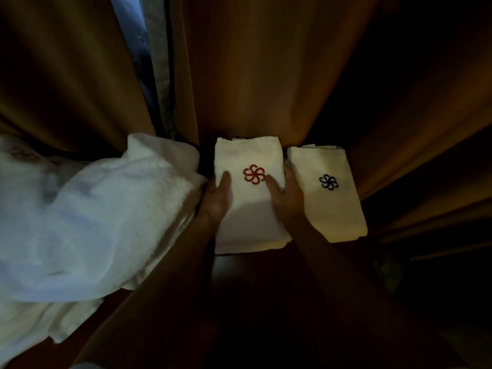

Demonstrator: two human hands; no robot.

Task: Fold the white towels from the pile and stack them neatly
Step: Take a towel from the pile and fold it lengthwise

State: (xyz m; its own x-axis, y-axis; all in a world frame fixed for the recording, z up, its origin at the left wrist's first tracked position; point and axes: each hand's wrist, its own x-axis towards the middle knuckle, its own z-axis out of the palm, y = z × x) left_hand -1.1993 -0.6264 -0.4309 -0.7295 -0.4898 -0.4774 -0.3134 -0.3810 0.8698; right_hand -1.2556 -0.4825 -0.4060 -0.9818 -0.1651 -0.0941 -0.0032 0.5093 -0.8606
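Head view, dim, hands (pixel 218 201) gripping folded towel (pixel 249 155)

Folded towel, centre (pixel 247 155): white, with a red pinwheel emblem (pixel 254 174) of interlocked curved hooks stitched on its top face
Folded towel, right (pixel 330 209): white, warmer cream in the dim light, with the same pinwheel emblem in dark navy or black (pixel 328 181)
Unfolded towel pile (pixel 87 209): plain white with a bluish cast, looped terry texture
Curtains (pixel 266 75): plain orange-brown, vertical folds shading to near black
Curtain gap (pixel 143 62): pale blue-grey
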